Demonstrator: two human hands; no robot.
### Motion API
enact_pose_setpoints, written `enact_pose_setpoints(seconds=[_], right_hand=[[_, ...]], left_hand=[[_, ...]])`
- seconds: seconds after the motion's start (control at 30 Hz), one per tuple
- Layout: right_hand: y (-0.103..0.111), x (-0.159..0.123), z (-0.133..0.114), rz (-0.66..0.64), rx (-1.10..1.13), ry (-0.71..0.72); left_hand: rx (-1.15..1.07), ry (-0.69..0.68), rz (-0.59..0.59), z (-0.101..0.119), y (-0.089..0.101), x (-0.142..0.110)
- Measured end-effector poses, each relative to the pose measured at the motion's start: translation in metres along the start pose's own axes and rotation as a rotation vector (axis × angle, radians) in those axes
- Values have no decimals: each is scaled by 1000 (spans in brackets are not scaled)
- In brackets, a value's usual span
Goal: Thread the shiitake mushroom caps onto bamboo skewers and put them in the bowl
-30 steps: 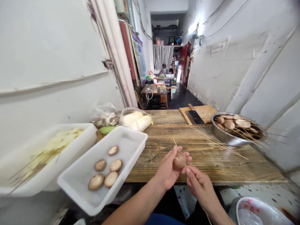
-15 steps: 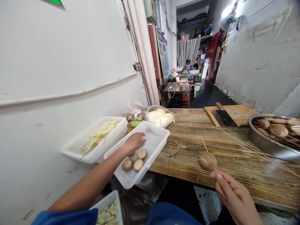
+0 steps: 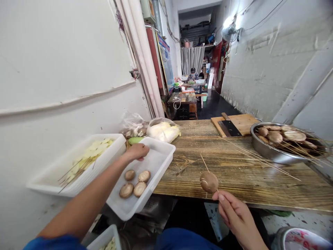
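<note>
My right hand [image 3: 234,211] pinches the lower end of a thin wooden skewer [image 3: 204,163] over the table's front edge. A brown mushroom [image 3: 209,182] with pale cuts in its cap is threaded on that skewer, whose tip sticks out above it. My left hand [image 3: 139,151] is over the far left part of a white plastic tray [image 3: 162,163], its fingers curled in. Whatever those fingers hold, if anything, is hidden. Several loose mushrooms [image 3: 140,189] lie in the tray's near half.
Left stands a white basket [image 3: 47,187] with pale slices and skewers. Behind the tray are bagged vegetables [image 3: 162,132]. Loose skewers [image 3: 260,158] lie on the wooden table [image 3: 187,173]. A cleaver [image 3: 230,128] rests on a cutting board [image 3: 244,123] beside a steel bowl [image 3: 283,152] of skewered mushrooms.
My view has swung right, showing more of the steel bowl. My left hand has curled its fingers and shifted toward the tray's far left side. The right hand still holds the skewered mushroom.
</note>
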State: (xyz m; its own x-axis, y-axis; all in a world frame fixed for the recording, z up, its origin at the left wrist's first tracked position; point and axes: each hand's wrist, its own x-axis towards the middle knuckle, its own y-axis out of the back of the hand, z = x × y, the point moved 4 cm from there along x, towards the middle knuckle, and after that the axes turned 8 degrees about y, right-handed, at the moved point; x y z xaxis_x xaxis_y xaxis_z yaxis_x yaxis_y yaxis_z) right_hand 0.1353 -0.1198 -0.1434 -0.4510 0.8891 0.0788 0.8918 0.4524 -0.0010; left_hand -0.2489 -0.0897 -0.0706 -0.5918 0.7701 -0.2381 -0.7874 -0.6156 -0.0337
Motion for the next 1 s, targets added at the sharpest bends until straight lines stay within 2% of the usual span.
enact_pose_setpoints(seconds=[0.03,0.1,0.17,0.23,0.33,0.43,0.53,0.63,0.7,0.87,1.0], right_hand=[[-1,-1,-2,2,11,8],[-3,-4,-10,15,28,35],[-4,-7,-19,54,38,73],[-4,-12,-26,92,57,100],[1,-21,-29,114,120,107],[12,-32,-26,165,143,105],[23,-44,-19,227,119,87],[28,-50,-13,224,104,53],[30,-50,-9,209,95,33],[30,-44,-5,183,66,39],[24,-38,1,164,82,17]], left_hand=[[32,65,-73,11,-13,-6],[145,293,-378,25,-55,-26],[56,385,-640,36,-104,-49],[-24,462,-821,35,-153,-70],[-169,484,-919,18,-214,-94],[-339,482,-948,-9,-248,-108],[-428,536,-946,-36,-261,-115],[-543,563,-883,-52,-265,-115],[-563,546,-851,-58,-266,-114],[-426,366,-765,-65,-258,-101],[-425,470,-674,-77,-252,-91]])
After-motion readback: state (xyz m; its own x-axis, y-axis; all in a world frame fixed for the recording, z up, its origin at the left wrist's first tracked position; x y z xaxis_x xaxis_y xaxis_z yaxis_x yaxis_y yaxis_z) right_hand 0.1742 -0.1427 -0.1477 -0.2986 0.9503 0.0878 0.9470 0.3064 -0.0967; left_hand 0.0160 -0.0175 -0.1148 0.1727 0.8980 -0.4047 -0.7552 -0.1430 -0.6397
